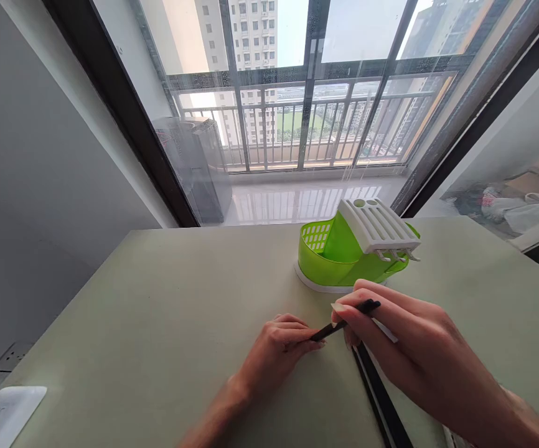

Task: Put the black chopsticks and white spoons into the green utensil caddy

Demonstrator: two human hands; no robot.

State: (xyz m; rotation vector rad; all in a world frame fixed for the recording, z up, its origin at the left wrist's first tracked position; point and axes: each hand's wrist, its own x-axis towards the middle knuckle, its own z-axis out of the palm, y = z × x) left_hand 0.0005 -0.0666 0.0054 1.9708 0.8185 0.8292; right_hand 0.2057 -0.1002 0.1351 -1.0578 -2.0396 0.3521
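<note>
Black sticks that look like chopsticks (pixel 344 322) run at a slant between my two hands above the table. My left hand (pixel 281 345) is closed on their lower left end. Near their upper right end, my right hand (pixel 404 336) pinches them between thumb and fingers. How many sticks are in the grip is hard to tell. Below my right hand, more long black sticks (pixel 381 398) lie on the table, partly hidden by it. Just beyond my hands stands a bright green utensil caddy (pixel 330 269) with a white slotted top, round holes and small hooks.
The pale green table (pixel 180 298) reaches to a glass door at its far edge. A white device with a digital display (pixel 3 414) lies at the lower left. Beyond the glass are a balcony railing (pixel 335 127) and a grey boxy appliance (pixel 199 168); bags (pixel 526 211) lie at right.
</note>
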